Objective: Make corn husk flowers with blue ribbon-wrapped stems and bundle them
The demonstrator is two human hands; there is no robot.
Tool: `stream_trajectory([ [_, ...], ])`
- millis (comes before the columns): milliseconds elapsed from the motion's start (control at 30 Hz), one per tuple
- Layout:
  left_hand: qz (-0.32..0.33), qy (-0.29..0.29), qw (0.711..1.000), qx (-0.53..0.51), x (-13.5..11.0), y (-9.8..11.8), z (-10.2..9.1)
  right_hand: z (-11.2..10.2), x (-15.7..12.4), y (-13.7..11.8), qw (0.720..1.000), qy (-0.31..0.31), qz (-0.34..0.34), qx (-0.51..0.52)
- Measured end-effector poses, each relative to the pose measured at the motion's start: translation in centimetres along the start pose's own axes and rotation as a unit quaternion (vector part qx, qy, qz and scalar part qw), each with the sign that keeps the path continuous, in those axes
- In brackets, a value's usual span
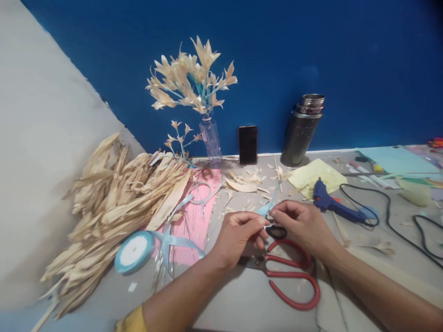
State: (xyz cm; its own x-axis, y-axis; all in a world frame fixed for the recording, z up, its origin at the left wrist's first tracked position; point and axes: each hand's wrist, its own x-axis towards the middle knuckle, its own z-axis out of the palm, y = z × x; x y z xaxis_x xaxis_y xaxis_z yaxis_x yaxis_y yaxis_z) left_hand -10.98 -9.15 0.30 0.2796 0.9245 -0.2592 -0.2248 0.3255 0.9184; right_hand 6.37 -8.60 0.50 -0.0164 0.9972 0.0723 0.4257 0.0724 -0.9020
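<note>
My left hand (pixel 238 233) and my right hand (pixel 299 221) meet over the table, fingers pinched together on a thin piece wrapped in light blue ribbon (pixel 266 210). A small husk petal seems to be held with it, too small to be sure. Red-handled scissors (pixel 292 276) lie on the table just below both hands. A roll of light blue ribbon (pixel 134 251) lies to the left, its loose end trailing over a pink sheet (pixel 194 221).
A heap of dried corn husks (pixel 114 203) fills the left. A vase of husk flowers (pixel 200 92), a phone (pixel 248 145) and a steel flask (pixel 302 131) stand by the blue wall. A blue glue gun (pixel 334 205) with black cable (pixel 391 216), yellow paper (pixel 316 177) and husk scraps (pixel 245 182) lie right.
</note>
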Motion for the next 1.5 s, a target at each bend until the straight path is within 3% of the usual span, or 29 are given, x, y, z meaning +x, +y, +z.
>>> stream_trajectory([
  [300, 0.009, 0.032, 0.999, 0.02, 0.3, -0.4, 0.3, -0.2, -0.3, -0.3, 0.977, -0.087, 0.077, 0.179],
  [533, 0.011, 0.027, 0.999, 0.043, 0.1, 0.0, 0.2, -0.2, 0.2, 1.0, 0.897, -0.186, 0.165, 0.365],
  [800, 0.014, 0.021, 0.999, 0.043, 0.1, -0.1, 0.3, -0.4, 1.0, 1.1, 0.866, -0.222, 0.183, 0.41],
  [900, 0.006, 0.023, 0.999, 0.034, 0.1, -0.3, 0.3, -0.4, 1.1, 1.4, 0.877, -0.222, 0.178, 0.387],
  [1200, -0.026, 0.012, 0.998, 0.061, -0.1, -0.6, 0.8, 0.4, 0.6, 0.8, 0.973, -0.149, 0.045, 0.169],
  [1333, -0.026, -0.019, 0.999, 0.033, 0.0, -1.1, 0.8, 0.7, 0.4, 0.5, 0.985, -0.11, 0.012, 0.133],
  [1500, -0.036, -0.065, 0.997, -0.028, 0.1, -1.4, 0.3, 0.3, 0.2, 0.4, 0.983, -0.107, 0.029, 0.149],
])
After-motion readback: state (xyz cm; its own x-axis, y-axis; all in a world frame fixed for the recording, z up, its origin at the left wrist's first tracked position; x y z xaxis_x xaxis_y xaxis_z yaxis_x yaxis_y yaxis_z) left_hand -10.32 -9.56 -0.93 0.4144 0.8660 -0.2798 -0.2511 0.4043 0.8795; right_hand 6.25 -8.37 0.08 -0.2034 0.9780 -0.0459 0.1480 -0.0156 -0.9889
